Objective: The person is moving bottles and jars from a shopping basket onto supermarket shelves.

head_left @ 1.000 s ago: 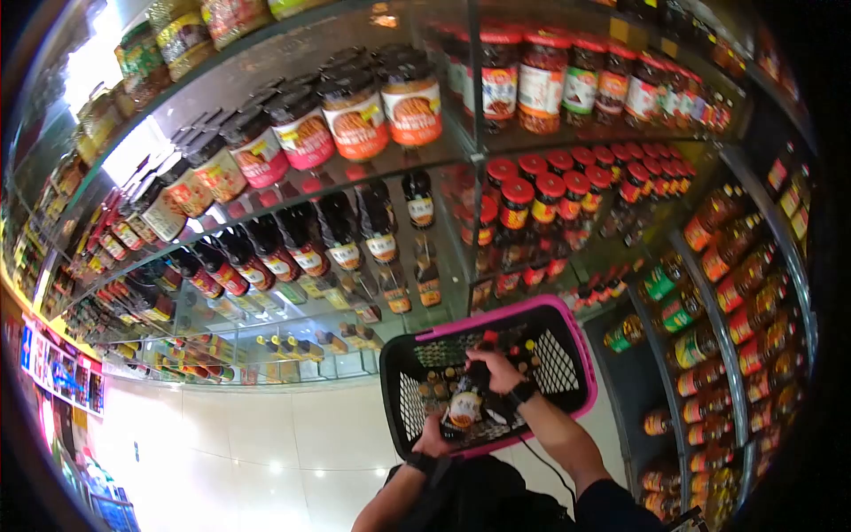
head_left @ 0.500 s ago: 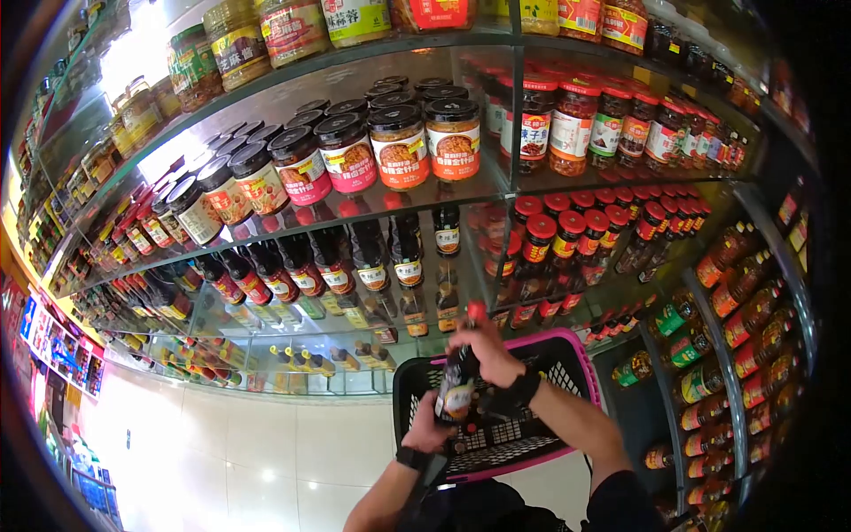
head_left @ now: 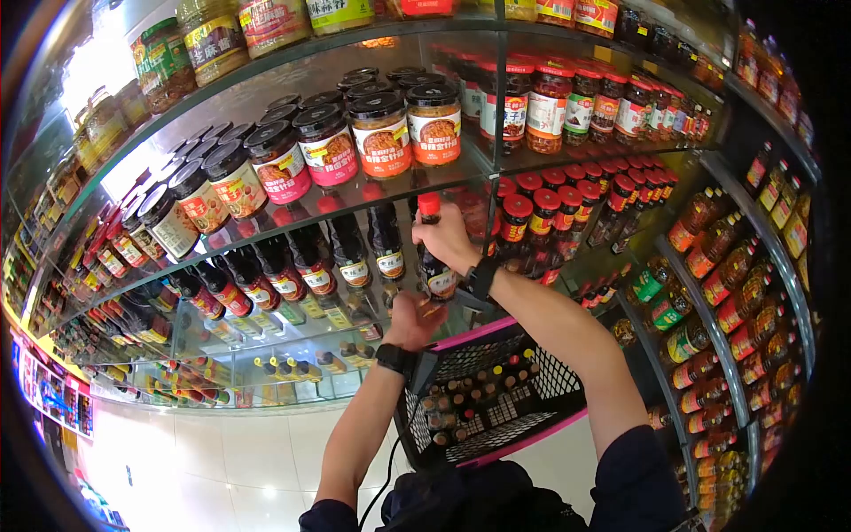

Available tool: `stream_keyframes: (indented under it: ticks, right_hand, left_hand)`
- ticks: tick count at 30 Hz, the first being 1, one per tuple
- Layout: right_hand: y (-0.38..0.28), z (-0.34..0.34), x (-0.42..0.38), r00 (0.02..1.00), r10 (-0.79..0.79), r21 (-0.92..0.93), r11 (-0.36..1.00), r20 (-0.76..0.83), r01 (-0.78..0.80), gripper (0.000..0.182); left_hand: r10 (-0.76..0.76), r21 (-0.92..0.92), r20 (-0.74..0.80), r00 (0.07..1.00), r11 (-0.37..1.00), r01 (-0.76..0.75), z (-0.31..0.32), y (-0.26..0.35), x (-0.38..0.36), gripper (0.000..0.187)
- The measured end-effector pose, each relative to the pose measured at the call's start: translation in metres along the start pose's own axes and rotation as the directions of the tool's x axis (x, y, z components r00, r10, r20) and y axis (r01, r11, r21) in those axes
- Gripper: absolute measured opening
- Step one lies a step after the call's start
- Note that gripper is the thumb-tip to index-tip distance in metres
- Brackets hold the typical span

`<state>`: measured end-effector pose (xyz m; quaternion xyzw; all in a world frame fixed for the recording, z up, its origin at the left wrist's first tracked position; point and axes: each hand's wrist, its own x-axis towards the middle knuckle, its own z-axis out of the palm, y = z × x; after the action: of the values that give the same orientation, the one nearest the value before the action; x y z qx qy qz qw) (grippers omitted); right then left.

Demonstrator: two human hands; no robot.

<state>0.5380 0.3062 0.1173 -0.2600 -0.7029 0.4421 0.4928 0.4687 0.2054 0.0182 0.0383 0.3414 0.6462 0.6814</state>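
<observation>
A dark bottle with a red cap and pale label (head_left: 440, 280) stands upright or nearly so at the glass shelf, beside a row of similar dark bottles (head_left: 386, 241). My right hand (head_left: 445, 239) is wrapped round its neck, just under the cap. Low at the bottle's base is my left hand (head_left: 415, 321), fingers curled near the shelf edge; whether it touches the bottle is hard to tell. Both wrists wear black bands. Below my arms sits a black basket with a pink rim (head_left: 523, 441), holding several small capped bottles (head_left: 470, 395).
Jars with black lids (head_left: 379, 133) fill the shelf above. Red-lidded jars (head_left: 516, 217) stand to the right of the bottle. On the far right, slanted racks hold oil-coloured bottles (head_left: 691, 341). A pale tiled floor (head_left: 239, 452) lies at lower left.
The bottle has gone from above the basket up to the shelf, with my right hand still round its neck. My left hand has moved up and left to the shelf edge. More of the basket's contents shows.
</observation>
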Motion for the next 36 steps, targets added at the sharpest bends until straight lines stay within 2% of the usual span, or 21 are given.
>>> stream_keyframes:
  ticks: [1,2,3,8,10,12,14,15,17,19,23,28,30,33,36]
  right_hand:
    - [0.003,0.002,0.006,0.999,-0.046,-0.051,0.998,-0.016,0.045,0.008]
    - [0.006,0.003,0.01,0.999,-0.034,-0.06,0.998,-0.027,0.033,0.008]
    - [0.009,0.004,0.015,0.999,-0.031,-0.062,0.998,-0.029,0.029,0.008]
    - [0.022,0.012,0.03,0.995,-0.033,-0.042,0.999,-0.099,0.029,0.006]
    - [0.025,0.015,0.034,0.99,-0.057,-0.049,0.997,-0.125,0.051,0.005]
    - [0.027,0.015,0.037,0.977,-0.048,0.02,0.998,-0.209,0.053,0.005]
    - [0.034,0.017,0.042,0.974,-0.053,-0.006,0.999,-0.22,0.053,0.006]
    - [0.04,0.017,0.043,0.971,-0.052,-0.033,0.998,-0.233,0.046,0.007]
    - [0.05,0.019,0.046,0.969,-0.063,-0.036,0.998,-0.24,0.056,0.008]
    - [0.052,0.021,0.047,0.959,-0.034,-0.067,0.998,-0.281,0.016,0.008]
    - [0.065,0.02,0.049,0.967,0.027,-0.075,0.996,-0.253,-0.048,0.012]
    - [0.073,0.022,0.055,0.969,0.02,-0.032,0.999,-0.246,-0.029,0.013]
    - [0.075,0.024,0.057,0.957,-0.051,-0.036,0.998,-0.285,0.043,0.012]
    - [0.074,0.025,0.057,0.958,-0.039,0.021,0.999,-0.283,0.046,0.011]
    - [0.074,0.026,0.055,0.969,-0.006,-0.013,1.0,-0.246,0.003,0.009]
  left_hand:
    - [-0.041,-0.003,-0.005,0.999,0.999,0.041,0.005,0.004,-0.003,0.038]
    - [-0.066,-0.036,0.063,0.996,0.997,0.068,-0.009,0.004,0.019,0.044]
    - [-0.071,-0.037,0.064,0.995,0.997,0.073,-0.008,0.006,0.019,0.044]
    - [-0.017,-0.053,-0.029,0.999,0.998,0.015,0.001,0.017,0.021,0.05]
    - [-0.015,-0.074,-0.023,1.0,0.997,0.014,-0.002,0.019,0.027,0.053]
    - [-0.014,-0.096,-0.018,1.0,0.995,0.012,-0.01,0.018,0.039,0.056]
    - [0.017,0.031,0.134,0.991,0.999,-0.021,-0.026,0.017,0.06,0.06]
    - [0.024,0.031,0.137,0.99,0.999,-0.028,-0.022,0.019,0.055,0.06]
    - [0.032,-0.001,0.039,0.999,0.999,-0.032,-0.007,0.024,0.039,0.063]
    - [0.034,-0.025,0.038,0.999,0.999,-0.033,-0.002,0.027,0.033,0.064]
    - [0.0,-0.04,0.055,0.998,0.999,0.002,0.0,0.026,0.03,0.067]
    - [0.031,-0.087,0.043,0.999,0.996,-0.028,0.002,0.028,0.035,0.067]
    - [0.028,-0.088,0.032,0.999,0.996,-0.025,0.001,0.029,0.037,0.067]
    - [0.028,-0.093,0.018,0.999,0.995,-0.026,0.001,0.028,0.038,0.068]
    - [0.036,-0.069,0.044,0.998,0.997,-0.033,0.0,0.027,0.04,0.068]
